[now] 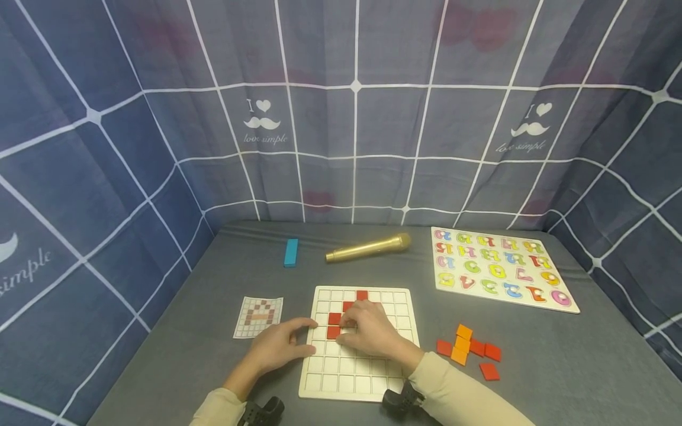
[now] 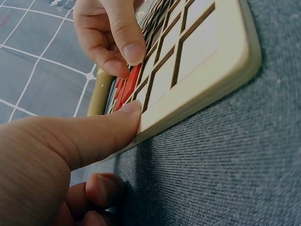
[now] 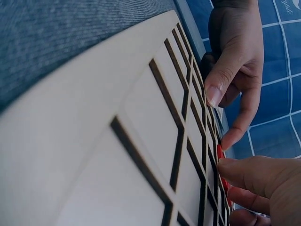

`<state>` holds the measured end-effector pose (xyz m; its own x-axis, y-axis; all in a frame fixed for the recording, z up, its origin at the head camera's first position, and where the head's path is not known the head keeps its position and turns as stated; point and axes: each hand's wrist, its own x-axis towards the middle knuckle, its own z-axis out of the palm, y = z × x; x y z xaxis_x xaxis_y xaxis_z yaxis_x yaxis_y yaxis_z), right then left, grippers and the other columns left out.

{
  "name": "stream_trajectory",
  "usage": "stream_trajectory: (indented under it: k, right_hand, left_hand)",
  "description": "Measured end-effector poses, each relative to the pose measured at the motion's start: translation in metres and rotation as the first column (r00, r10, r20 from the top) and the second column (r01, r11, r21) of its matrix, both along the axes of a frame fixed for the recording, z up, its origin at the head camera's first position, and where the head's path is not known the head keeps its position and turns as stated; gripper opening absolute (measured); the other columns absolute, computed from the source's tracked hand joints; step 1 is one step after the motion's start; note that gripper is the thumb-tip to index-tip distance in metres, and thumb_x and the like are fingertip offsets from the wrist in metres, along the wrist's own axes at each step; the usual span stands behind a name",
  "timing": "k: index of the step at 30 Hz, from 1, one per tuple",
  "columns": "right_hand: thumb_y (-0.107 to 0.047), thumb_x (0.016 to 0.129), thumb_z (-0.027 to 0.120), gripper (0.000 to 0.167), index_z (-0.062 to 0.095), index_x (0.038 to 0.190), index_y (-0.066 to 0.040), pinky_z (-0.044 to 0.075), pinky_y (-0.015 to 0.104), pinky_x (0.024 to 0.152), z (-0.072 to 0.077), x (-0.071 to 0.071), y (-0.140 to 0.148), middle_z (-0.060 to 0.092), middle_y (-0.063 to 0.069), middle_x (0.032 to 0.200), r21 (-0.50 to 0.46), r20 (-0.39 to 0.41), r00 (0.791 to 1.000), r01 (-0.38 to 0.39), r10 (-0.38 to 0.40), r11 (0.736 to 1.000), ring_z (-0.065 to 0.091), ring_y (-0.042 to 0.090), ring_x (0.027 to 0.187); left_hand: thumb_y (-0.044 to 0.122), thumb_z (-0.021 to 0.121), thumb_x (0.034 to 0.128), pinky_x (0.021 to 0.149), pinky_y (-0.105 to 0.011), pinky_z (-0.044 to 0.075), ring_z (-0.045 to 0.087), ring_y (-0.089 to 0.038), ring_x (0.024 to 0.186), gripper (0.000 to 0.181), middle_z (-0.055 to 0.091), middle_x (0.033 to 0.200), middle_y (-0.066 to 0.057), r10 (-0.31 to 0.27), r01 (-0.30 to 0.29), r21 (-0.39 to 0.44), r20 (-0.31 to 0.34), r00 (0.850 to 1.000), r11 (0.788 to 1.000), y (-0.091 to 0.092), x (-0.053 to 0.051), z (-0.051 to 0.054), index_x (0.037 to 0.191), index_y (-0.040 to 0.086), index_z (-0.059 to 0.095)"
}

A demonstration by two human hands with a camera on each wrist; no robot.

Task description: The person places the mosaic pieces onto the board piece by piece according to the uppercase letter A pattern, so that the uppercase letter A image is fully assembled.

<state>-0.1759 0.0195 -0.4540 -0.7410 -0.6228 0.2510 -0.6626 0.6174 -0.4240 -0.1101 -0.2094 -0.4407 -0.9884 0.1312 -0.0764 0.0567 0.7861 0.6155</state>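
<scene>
A cream grid board lies flat in front of me, with several red square tiles set in its upper left and middle cells. My left hand is at the board's left edge; its thumb touches the rim. Over the grid, my right hand has its fingertips down by the red tiles, with thumb and index finger apart and no tile visible between them. It covers part of the grid and whatever lies beneath. Left of the board is a small printed grid card with a coloured pattern.
Loose orange tiles and red tiles lie right of the board. A number puzzle board is at the back right. Behind the grid board lie a gold microphone and a blue block. Checked curtains enclose the table.
</scene>
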Motion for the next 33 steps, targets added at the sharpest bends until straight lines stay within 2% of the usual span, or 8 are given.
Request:
stream_trajectory:
  k: [12, 20, 28, 33]
  right_hand:
    - [-0.029, 0.076, 0.08, 0.017, 0.075, 0.089, -0.02, 0.029, 0.033, 0.078, 0.0021, 0.0004, -0.0066, 0.067, -0.007, 0.086, 0.019, -0.014, 0.999, -0.033, 0.033, 0.999, 0.051, 0.009, 0.084]
    - [-0.027, 0.076, 0.078, 0.015, 0.075, 0.089, -0.02, 0.032, 0.033, 0.078, 0.0012, -0.0006, -0.0062, 0.068, -0.009, 0.086, 0.04, -0.03, 0.999, -0.03, 0.031, 0.999, 0.052, 0.009, 0.084]
    - [-0.024, 0.077, 0.076, 0.015, 0.075, 0.092, -0.019, 0.031, 0.035, 0.079, 0.0034, -0.0003, -0.0062, 0.067, -0.007, 0.089, 0.036, -0.001, 0.999, -0.053, 0.053, 0.998, 0.05, 0.01, 0.086]
    - [-0.025, 0.079, 0.074, 0.015, 0.074, 0.093, -0.019, 0.032, 0.033, 0.079, 0.0074, 0.0009, 0.002, 0.067, -0.008, 0.09, 0.018, -0.002, 0.999, -0.032, 0.032, 0.999, 0.052, 0.008, 0.086]
  left_hand:
    - [0.039, 0.078, 0.0799, 0.047, -0.022, 0.028, 0.037, -0.006, 0.051, 0.046, 0.047, 0.063, 0.008, 0.009, -0.009, -0.015, -0.008, 1.0, 1.0, -0.0003, -0.0001, -0.0003, 0.123, 0.026, 0.066]
    - [0.04, 0.078, 0.0797, 0.047, -0.022, 0.029, 0.038, -0.005, 0.051, 0.046, 0.048, 0.063, 0.009, 0.007, -0.008, -0.027, -0.017, 1.0, 1.0, -0.0006, -0.0012, -0.0023, 0.123, 0.027, 0.066]
    - [0.04, 0.078, 0.0799, 0.047, -0.022, 0.028, 0.037, -0.006, 0.051, 0.046, 0.048, 0.064, 0.008, 0.004, -0.004, -0.016, -0.002, 1.0, 1.0, -0.0006, -0.0018, -0.0018, 0.123, 0.027, 0.065]
    - [0.04, 0.078, 0.0798, 0.046, -0.022, 0.028, 0.037, -0.006, 0.051, 0.046, 0.048, 0.064, 0.008, 0.002, -0.003, -0.012, -0.004, 1.0, 1.0, 0.0003, -0.0013, -0.0029, 0.122, 0.027, 0.066]
